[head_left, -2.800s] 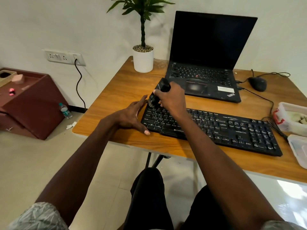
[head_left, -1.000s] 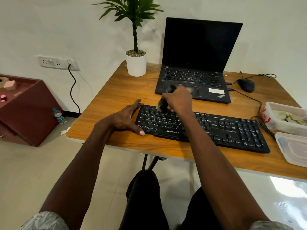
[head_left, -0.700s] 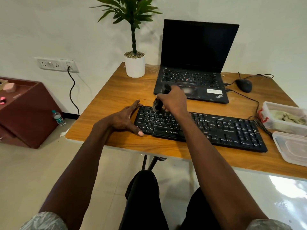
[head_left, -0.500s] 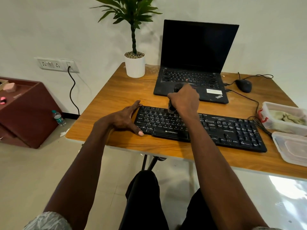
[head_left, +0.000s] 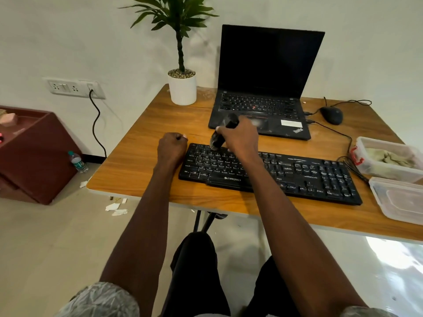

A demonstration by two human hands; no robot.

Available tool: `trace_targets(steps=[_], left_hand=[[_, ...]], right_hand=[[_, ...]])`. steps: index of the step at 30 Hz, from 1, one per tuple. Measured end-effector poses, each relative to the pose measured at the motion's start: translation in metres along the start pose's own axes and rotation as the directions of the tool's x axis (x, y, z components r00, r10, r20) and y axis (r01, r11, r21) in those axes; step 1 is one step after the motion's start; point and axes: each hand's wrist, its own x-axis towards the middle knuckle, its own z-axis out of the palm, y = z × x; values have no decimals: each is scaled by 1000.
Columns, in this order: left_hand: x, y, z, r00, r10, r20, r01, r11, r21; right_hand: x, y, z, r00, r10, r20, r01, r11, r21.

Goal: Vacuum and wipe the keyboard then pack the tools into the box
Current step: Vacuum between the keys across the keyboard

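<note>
While my right hand [head_left: 240,136] grips the small vacuum [head_left: 220,136], nozzle down on the keyboard's [head_left: 297,175] top-left keys at frame centre, my left hand [head_left: 171,148] rests fisted, holding nothing, beside it. Vacuuming is underway; next I should sweep rightward along the rows.

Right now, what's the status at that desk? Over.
Right hand grips mini vacuum, nozzle on keyboard upper-left keys. Left hand fisted, empty, beside keyboard's left end. Box open at right. Nothing obstructing.
</note>
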Motion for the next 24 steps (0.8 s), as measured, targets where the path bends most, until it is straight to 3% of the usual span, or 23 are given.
trace_targets(steps=[3, 8, 11, 14, 21, 24], left_hand=[[-1, -3, 2, 1000, 18, 1, -18, 999, 49], [-3, -9, 4, 998, 63, -9, -63, 997, 49], [-2, -10, 4, 999, 51, 0, -51, 998, 45], [-3, -10, 4, 997, 74, 11, -74, 995, 73], [-5, -7, 7, 998, 64, -10, -63, 995, 82], [-5, -7, 6, 998, 58, -7, -58, 994, 88]], right_hand=[[-3, 7, 2, 999, 24, 33, -23, 1000, -17], [4, 19, -14, 988, 78, -133, -91, 992, -91], [4, 8, -13, 995, 84, -51, -82, 996, 36], [4, 8, -5, 995, 77, 58, -77, 997, -4], [1, 19, -37, 984, 112, -135, -133, 978, -160], [0, 10, -30, 997, 73, -21, -73, 997, -39]])
